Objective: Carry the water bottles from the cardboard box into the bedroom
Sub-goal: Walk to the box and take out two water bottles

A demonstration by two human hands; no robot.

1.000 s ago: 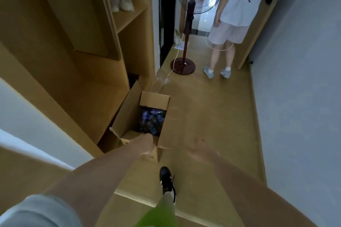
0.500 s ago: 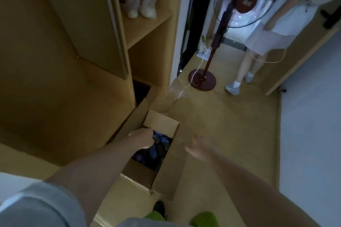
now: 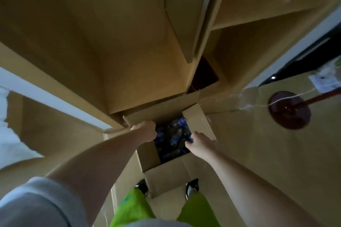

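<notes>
**Inspector:** I am starting with the load. Where is it sitting?

**Me:** The water bottles (image 3: 172,135) are lying packed in the cardboard box (image 3: 167,173), just below the middle of the frame. They are showing as dark, blue-labelled shapes, too blurred to count. The box is standing on the wooden floor (image 3: 258,153) with its flaps folded outward, touching the foot of the wooden cabinet (image 3: 129,46) that fills the upper half of the frame.

**Inspector:** And the hands?

**Me:** Both are reaching down into the opening. My left hand (image 3: 145,131) is curling at the left rim, knuckles up; I cannot tell whether it is gripping a bottle or only the flap. My right hand (image 3: 199,143) is hooking its fingertips (image 3: 191,137) over the right edge onto the bottles. Whether it is closing on one, I cannot tell.

**Inspector:** Arm posture?

**Me:** Both forearms are stretching nearly straight, converging on the box. I am bending over it, feet either side of the near flap.

**Inspector:** Recommendation for the step in hand?

**Me:** In my judgement, I should be wrapping each hand fully round a bottle body rather than pinching a cap, lifting straight up clear of the flaps, and keeping wide of the red fan base (image 3: 288,110) and its cord at the right edge.
</notes>
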